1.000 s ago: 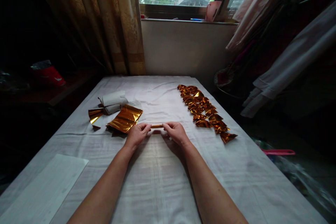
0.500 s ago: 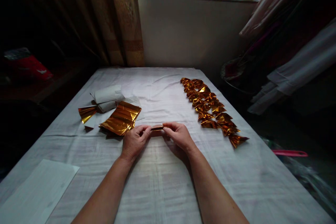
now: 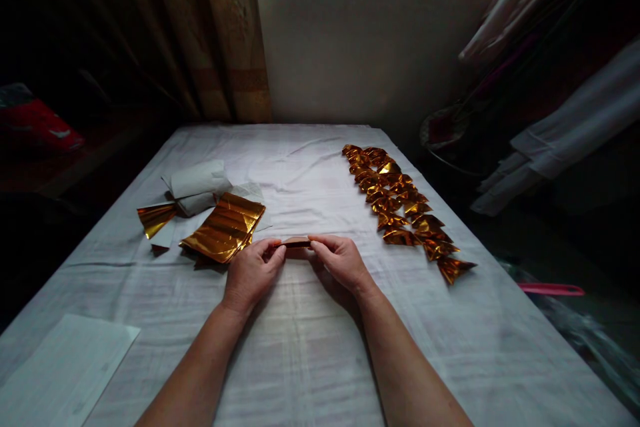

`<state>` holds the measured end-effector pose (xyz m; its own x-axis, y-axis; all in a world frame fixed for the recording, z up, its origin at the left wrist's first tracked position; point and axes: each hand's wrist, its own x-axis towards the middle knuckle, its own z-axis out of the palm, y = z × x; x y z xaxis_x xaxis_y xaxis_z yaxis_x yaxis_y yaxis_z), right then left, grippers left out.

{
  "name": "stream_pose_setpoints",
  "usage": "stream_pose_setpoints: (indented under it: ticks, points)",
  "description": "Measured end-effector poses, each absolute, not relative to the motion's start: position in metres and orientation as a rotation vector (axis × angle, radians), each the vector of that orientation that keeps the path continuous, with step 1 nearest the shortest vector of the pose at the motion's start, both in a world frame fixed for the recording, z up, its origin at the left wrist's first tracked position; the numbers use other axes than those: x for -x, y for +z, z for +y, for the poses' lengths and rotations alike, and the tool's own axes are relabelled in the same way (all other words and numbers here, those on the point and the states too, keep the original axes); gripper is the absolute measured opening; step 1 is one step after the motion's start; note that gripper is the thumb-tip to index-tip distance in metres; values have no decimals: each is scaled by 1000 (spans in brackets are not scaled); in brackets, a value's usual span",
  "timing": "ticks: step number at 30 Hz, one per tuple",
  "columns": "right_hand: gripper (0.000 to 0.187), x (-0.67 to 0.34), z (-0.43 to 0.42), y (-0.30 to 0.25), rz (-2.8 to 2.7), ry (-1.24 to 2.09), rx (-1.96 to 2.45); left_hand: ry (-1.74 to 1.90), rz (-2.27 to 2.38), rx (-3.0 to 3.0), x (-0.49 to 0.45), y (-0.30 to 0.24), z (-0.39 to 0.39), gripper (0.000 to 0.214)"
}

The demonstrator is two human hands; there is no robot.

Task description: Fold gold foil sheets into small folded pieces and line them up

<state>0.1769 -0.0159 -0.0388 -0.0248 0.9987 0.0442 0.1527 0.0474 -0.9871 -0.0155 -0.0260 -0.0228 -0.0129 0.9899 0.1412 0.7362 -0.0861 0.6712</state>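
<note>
Between my two hands a narrow folded strip of gold foil paper is held level, just above the cloth. My left hand pinches its left end between thumb and fingers. The right end is gripped the same way by my right hand. Close behind my left hand lies a stack of gold foil sheets, fanned slightly at the corners. To the right of my right hand, several folded gold foil pieces lie in two slanting rows.
A white cloth covers the table. White paper and a loose gold scrap lie at the back left. A white sheet rests at the front left. Beyond the right edge are a pink handle and hanging clothes.
The view has shifted slightly. Both hands still pinch the foil strip's ends, and a little more of the strip shows between them.
</note>
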Motion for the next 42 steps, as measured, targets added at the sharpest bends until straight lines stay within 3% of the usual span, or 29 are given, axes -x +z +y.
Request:
stream_pose_setpoints:
  ticks: [16, 42]
  points:
    - [21, -169, -21, -33, -1615, 750, 1553, 848, 1868, -1929, 17, -28, -26, 28]
    - [23, -166, -24, -35, -1594, 878, 1506, 612, 2032, -2124, 11, -26, -29, 27]
